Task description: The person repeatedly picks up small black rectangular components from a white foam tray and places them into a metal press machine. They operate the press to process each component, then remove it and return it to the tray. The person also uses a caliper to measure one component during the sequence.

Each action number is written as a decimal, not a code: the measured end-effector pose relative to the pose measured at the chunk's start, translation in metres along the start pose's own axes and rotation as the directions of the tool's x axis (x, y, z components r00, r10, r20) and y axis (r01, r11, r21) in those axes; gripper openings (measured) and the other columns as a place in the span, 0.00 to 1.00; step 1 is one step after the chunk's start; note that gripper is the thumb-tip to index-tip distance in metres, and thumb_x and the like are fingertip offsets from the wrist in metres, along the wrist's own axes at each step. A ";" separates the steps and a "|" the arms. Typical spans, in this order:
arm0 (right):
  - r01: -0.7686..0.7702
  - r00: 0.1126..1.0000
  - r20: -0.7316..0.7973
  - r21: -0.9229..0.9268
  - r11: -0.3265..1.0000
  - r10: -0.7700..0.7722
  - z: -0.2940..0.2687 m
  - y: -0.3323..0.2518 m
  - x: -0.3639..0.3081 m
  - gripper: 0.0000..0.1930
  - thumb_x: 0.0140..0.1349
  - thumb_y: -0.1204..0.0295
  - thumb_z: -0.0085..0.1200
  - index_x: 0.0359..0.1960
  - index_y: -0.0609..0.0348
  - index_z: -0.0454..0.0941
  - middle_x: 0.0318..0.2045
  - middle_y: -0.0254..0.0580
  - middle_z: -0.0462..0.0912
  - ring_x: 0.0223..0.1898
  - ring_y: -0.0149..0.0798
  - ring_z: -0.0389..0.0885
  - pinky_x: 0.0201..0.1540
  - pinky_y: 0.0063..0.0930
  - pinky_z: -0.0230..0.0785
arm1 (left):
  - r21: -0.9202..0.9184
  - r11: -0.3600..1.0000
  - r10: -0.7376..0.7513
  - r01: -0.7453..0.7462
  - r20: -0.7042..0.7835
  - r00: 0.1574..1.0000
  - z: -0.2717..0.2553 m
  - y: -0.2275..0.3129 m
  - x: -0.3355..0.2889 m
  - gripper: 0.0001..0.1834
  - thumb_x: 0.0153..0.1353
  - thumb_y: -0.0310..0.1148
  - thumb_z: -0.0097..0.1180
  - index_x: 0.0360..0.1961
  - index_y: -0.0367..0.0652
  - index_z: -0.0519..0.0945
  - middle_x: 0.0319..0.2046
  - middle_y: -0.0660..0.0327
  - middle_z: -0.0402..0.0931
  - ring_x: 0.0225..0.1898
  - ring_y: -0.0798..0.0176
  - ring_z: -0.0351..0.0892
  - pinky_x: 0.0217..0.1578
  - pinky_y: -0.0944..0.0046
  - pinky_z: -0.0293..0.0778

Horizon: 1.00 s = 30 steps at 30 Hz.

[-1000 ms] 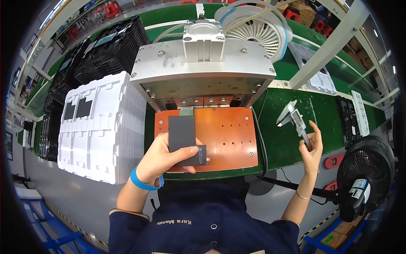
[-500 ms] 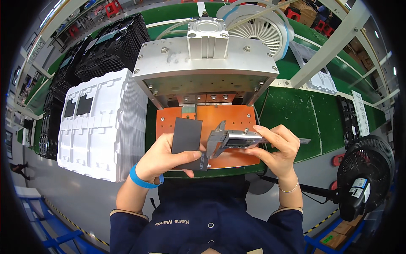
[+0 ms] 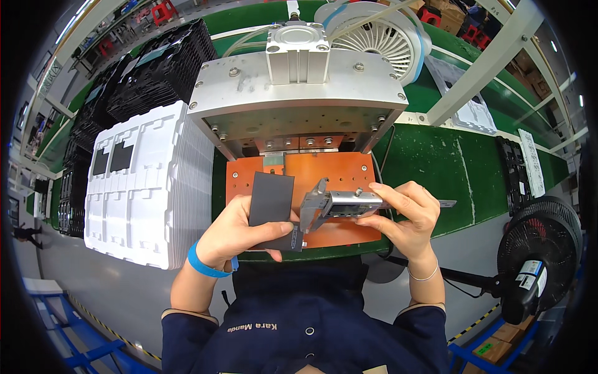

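Note:
My left hand [image 3: 240, 232] grips a dark grey flat rectangular piece [image 3: 271, 198], thumb on its face near the lower end and fingers behind it. Between thumb and fingers of my right hand [image 3: 408, 215] is a digital caliper [image 3: 352, 204], its jaws pointing left. The jaws are at the piece's lower right edge; whether they touch it I cannot tell. Both hands are above the orange base plate [image 3: 339, 234] of a metal press [image 3: 293, 103]. A small greenish block [image 3: 273, 163] sits on that plate, behind the grey piece.
A stack of white trays [image 3: 134, 199] stands at the left, with two black pieces in the top one. Black trays [image 3: 156, 68] are piled behind it. A black fan [image 3: 539, 262] is at the right and a white fan [image 3: 374, 40] behind the press.
The view has shifted slightly, so the press appears a little further left. My hands still hold the grey piece and the caliper in nearly the same pose.

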State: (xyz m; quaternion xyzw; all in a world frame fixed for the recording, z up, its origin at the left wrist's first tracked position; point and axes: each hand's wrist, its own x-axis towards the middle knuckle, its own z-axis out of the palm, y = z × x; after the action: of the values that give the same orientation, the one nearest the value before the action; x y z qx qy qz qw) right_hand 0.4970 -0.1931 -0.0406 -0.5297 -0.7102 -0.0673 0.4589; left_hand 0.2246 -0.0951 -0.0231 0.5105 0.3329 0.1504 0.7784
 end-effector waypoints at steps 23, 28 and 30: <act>0.006 1.000 -0.021 0.000 1.000 -0.006 0.003 0.004 -0.003 0.27 0.38 0.57 0.75 0.45 0.49 0.87 0.18 0.24 0.74 0.19 0.27 0.69 0.23 0.22 0.59 | 0.019 0.999 -0.026 0.027 -0.046 0.999 0.006 0.007 -0.002 0.11 0.61 0.25 0.61 0.42 0.30 0.81 0.34 0.55 0.82 0.31 0.65 0.85 0.26 0.70 0.85; -0.011 1.000 -0.019 0.027 1.000 0.011 -0.001 0.001 -0.006 0.27 0.38 0.57 0.76 0.44 0.49 0.87 0.18 0.24 0.74 0.19 0.26 0.69 0.23 0.22 0.58 | 0.008 1.000 0.000 0.000 -0.057 0.998 0.008 0.006 -0.001 0.10 0.61 0.25 0.61 0.42 0.30 0.82 0.34 0.56 0.82 0.30 0.66 0.85 0.26 0.71 0.85; -0.008 1.000 -0.012 0.032 0.999 0.008 -0.001 -0.001 -0.007 0.27 0.38 0.57 0.76 0.44 0.49 0.88 0.18 0.24 0.74 0.19 0.26 0.69 0.23 0.22 0.58 | 0.016 1.000 -0.011 0.012 -0.069 0.998 0.007 0.005 -0.001 0.10 0.61 0.25 0.61 0.42 0.31 0.82 0.33 0.56 0.82 0.29 0.67 0.84 0.26 0.71 0.85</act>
State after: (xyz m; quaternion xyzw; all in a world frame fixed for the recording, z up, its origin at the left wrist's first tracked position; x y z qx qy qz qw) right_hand 0.4966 -0.1993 -0.0446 -0.5247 -0.7062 -0.0574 0.4719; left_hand 0.2290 -0.0985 -0.0160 0.5094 0.3637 0.1609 0.7631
